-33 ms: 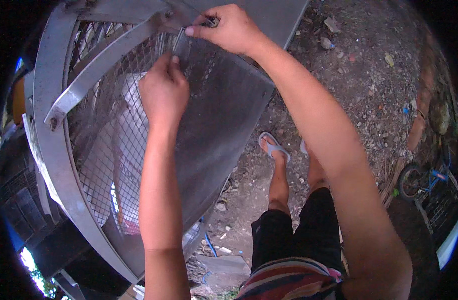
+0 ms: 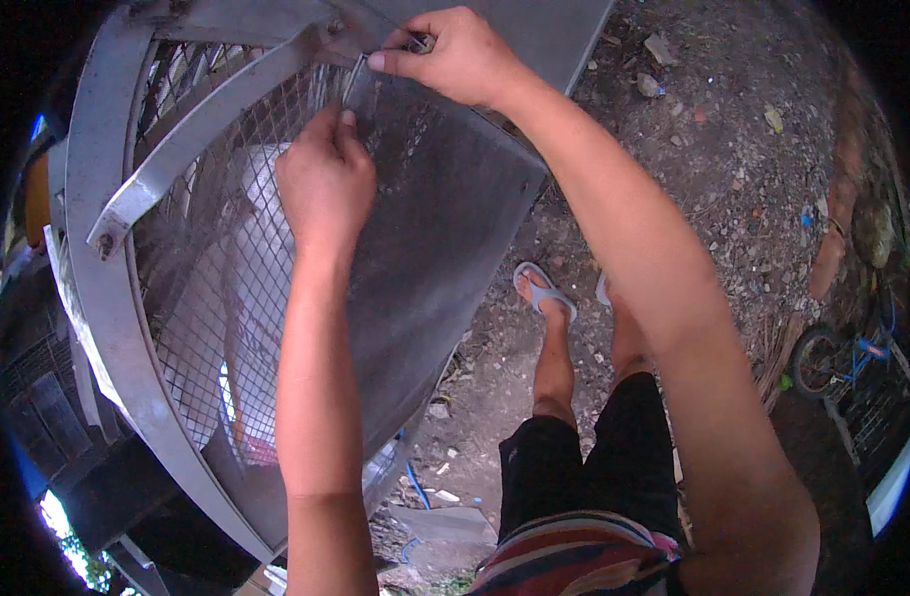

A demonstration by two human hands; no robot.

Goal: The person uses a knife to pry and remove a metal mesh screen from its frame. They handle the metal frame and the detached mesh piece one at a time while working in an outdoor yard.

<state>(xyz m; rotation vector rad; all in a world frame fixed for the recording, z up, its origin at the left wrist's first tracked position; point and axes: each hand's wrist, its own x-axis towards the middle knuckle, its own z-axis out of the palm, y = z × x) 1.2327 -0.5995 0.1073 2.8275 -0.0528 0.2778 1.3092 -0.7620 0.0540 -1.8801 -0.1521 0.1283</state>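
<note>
My left hand [image 2: 326,184] is closed in a pinch on the lower end of a short, thin grey strip [image 2: 354,81]. My right hand [image 2: 460,58] is pinched at the strip's upper end, its thumb tip against it; part of its grip is hidden behind the fingers. The strip's exact kind is too small to tell. It stands by the edge where wire mesh [image 2: 211,288] meets a dark grey sheet panel [image 2: 425,238]. A flat metal bar [image 2: 207,124] with a bolt at its lower end slants across the mesh, left of my hands.
A curved grey metal frame [image 2: 102,298] borders the mesh on the left. Pale material [image 2: 261,219] shows behind the mesh. Stony ground [image 2: 713,149] lies right of the panel, with my sandalled foot [image 2: 546,288] on it. A small blue bicycle [image 2: 842,360] lies at the far right.
</note>
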